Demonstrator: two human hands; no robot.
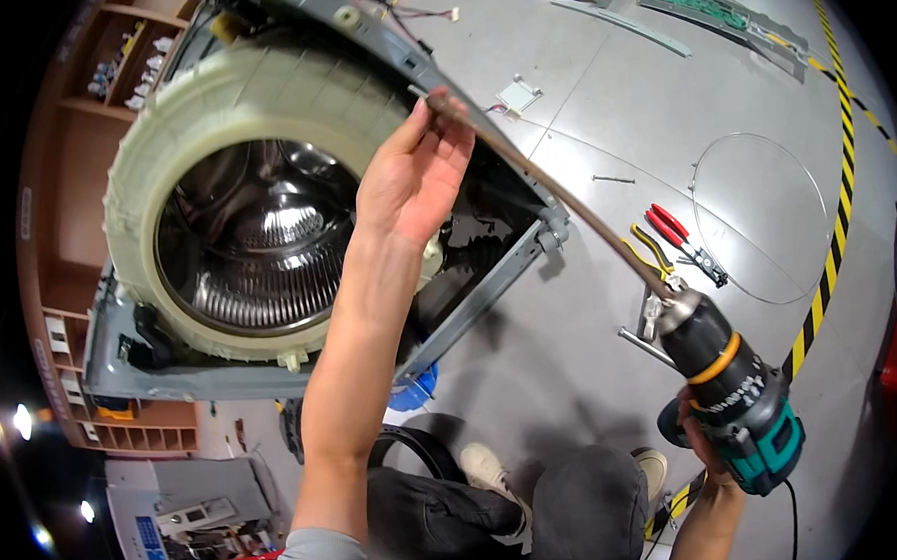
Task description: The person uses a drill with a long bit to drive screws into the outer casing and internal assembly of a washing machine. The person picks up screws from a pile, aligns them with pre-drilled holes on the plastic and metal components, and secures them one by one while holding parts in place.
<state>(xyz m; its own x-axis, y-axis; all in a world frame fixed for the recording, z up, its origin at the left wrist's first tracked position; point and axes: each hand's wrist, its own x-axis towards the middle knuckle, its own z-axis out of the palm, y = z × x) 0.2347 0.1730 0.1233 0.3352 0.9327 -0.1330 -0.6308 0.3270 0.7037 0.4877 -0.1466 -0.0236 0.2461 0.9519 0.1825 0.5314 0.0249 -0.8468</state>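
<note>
My right hand (709, 447) grips a black and teal corded power drill (739, 407) by its handle. From the drill's chuck a long brown metal rod (576, 209) runs up and to the left. At the rod's far tip, the fingers of my left hand (418, 161) are curled around it, palm up. That tip lies beside the metal frame edge of an opened front-load washing machine. Within the frame sits a cream plastic tub (130, 204) around a shiny steel drum (284, 227). My left forearm covers part of the tub's right side.
Red-handled pliers (669, 224), yellow-handled pliers (651, 249), a bolt (614, 180) and a wire ring (821, 189) lie on the grey floor. Yellow-black tape (836, 253) runs along the right. A wooden shelf (58, 232) stands left, and removed panels lie at the top right.
</note>
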